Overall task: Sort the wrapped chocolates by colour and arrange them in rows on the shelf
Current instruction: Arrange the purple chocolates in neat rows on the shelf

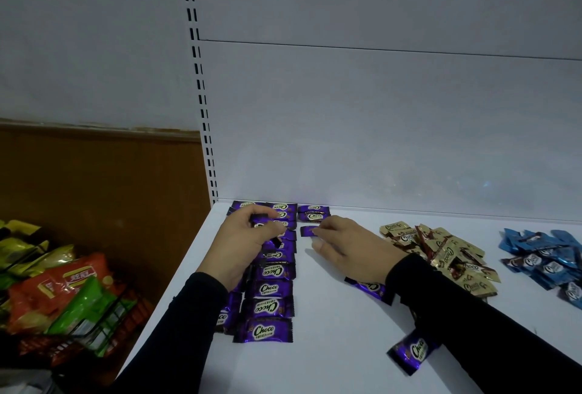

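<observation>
- My left hand (248,244) is curled around a small bunch of purple chocolates (273,237). I keep them there as a stock, so that I need not reach to the loose ones for every piece.
- My right hand (346,245) pinches one purple chocolate (308,231) with the fingertips and holds it low on the white shelf (330,346), just in front of the two pieces (312,213) which already lie against the back wall. I think it is going down as the third piece of a second row.
- Under and just beside my left hand runs the finished purple row (273,299), from the back wall toward me. The wrappers lie flat and touch one another, so the line stays straight and serves as a guide for the new row.
- Under my right forearm lie two loose purple pieces, one near the wrist (368,287) and one closer to me (412,351). They are not yet sorted in.
- To the right of my right hand is the gold heap (447,255), and further right the blue heap (548,264). The colours are already apart, but these two are still piles, so I judge that the rows for them come later.
- Left of my left arm, off the shelf, a wire basket (104,315) holds snack bags (63,283); it does not belong to this work.
</observation>
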`<state>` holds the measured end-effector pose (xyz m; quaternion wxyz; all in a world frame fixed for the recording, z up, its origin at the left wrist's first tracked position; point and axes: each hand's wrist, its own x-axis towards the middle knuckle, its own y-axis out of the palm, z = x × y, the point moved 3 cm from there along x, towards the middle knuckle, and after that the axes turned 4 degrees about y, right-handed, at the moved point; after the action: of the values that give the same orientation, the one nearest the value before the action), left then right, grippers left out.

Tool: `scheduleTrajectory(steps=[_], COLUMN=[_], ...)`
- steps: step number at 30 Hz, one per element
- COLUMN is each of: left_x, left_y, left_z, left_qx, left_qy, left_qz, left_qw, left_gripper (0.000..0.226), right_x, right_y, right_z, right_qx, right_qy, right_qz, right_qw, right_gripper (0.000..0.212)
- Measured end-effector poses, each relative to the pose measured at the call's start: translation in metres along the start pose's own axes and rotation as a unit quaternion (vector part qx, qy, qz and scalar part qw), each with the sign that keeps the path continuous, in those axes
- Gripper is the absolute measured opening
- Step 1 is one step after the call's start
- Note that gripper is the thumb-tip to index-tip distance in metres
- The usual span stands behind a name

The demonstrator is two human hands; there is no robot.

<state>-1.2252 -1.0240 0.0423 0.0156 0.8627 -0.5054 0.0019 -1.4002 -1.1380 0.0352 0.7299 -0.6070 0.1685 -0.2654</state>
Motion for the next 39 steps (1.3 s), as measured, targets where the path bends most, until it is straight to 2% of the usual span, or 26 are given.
scheduleTrajectory(steps=[4,7,11,13,17,20,23,27,29,31,33,35,39], left_x=[0.000,-0.001,0.000,0.000,-0.002,-0.002,-0.006,-0.011,-0.013,-0.014,-0.015,-0.014,-0.011], left_y=[0.000,0.001,0.001,0.001,0.002,0.004,0.010,0.018,0.020,0.022,0.023,0.022,0.016], left_z=[-0.001,-0.001,-0.001,-0.001,-0.003,-0.004,-0.005,-0.006,-0.006,-0.006,-0.006,-0.005,-0.002], left_qx=[0.001,-0.001,0.002,0.002,-0.037,-0.077,-0.087,-0.075,-0.063,-0.055,-0.050,-0.050,-0.035], left_qy=[0.004,0.002,-0.003,-0.005,-0.029,-0.054,-0.058,-0.043,-0.043,-0.042,-0.042,-0.042,-0.028], left_qz=[-0.001,0.001,0.003,0.001,-0.004,-0.005,0.009,0.037,0.048,0.053,0.054,0.048,0.009], left_qw=[1.000,1.000,1.000,1.000,0.999,0.996,0.994,0.996,0.996,0.996,0.996,0.997,0.999], left_gripper=[0.019,0.021,0.022,0.021,0.025,0.027,0.028,0.021,0.020,0.020,0.021,0.022,0.021], right_x=[0.003,0.007,0.009,0.009,0.007,0.001,-0.009,-0.014,-0.014,-0.015,-0.015,-0.015,-0.014], right_y=[0.005,0.007,0.006,0.007,0.005,-0.005,-0.018,-0.015,-0.013,-0.014,-0.015,-0.017,-0.021], right_z=[0.001,0.001,0.002,0.002,0.002,0.010,0.024,0.039,0.044,0.047,0.050,0.050,0.039], right_qx=[-0.012,-0.005,-0.002,-0.004,0.019,0.074,0.177,0.358,0.446,0.527,0.580,0.616,0.695], right_qy=[0.018,0.029,0.028,0.023,0.019,0.017,0.025,0.057,0.081,0.111,0.133,0.154,0.195], right_qz=[0.008,0.016,0.009,0.006,-0.001,-0.041,-0.083,-0.051,-0.033,-0.016,-0.005,-0.005,-0.033], right_qw=[1.000,0.999,1.000,1.000,1.000,0.996,0.980,0.931,0.891,0.842,0.804,0.772,0.691], right_gripper=[0.062,0.056,0.070,0.067,0.044,0.040,0.032,0.015,0.010,0.014,0.020,0.016,0.015])
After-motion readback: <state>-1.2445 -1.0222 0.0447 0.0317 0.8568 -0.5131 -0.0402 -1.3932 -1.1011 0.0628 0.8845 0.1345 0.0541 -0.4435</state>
